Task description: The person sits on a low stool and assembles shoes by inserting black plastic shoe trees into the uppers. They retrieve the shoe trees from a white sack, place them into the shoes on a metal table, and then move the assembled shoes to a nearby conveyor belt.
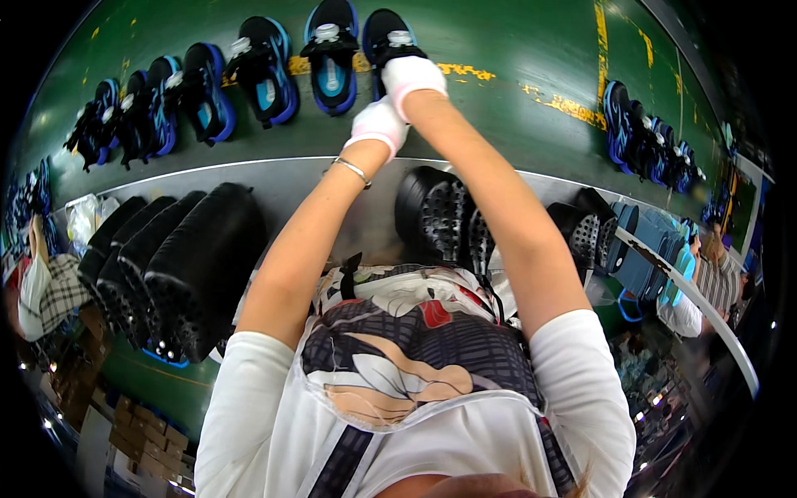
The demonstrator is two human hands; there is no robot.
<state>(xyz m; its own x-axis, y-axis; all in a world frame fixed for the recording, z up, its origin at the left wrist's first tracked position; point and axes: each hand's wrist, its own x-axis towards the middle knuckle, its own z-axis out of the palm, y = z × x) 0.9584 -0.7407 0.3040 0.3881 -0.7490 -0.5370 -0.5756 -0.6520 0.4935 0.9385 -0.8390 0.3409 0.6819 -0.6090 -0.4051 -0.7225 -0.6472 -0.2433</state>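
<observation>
A black sneaker (390,41) with a blue sole edge and a pale disc on its tongue lies on the green surface, toe away from me. My right hand (413,79), in a white glove, is closed over the rear part of this sneaker. Just to the left and nearer me, my left hand (379,129), also gloved, is closed at the heel end. Both hands' fingertips are hidden. Close on the left lies a matching sneaker (332,62), with a light blue insole showing, apart from my hands.
A row of similar sneakers (264,70) runs off to the left; another group (647,137) stands at right. A metal ledge (303,191) borders the green surface. Black, boot-like forms with dotted ends (207,257) lie nearer me, left and right. Another person (718,274) is at far right.
</observation>
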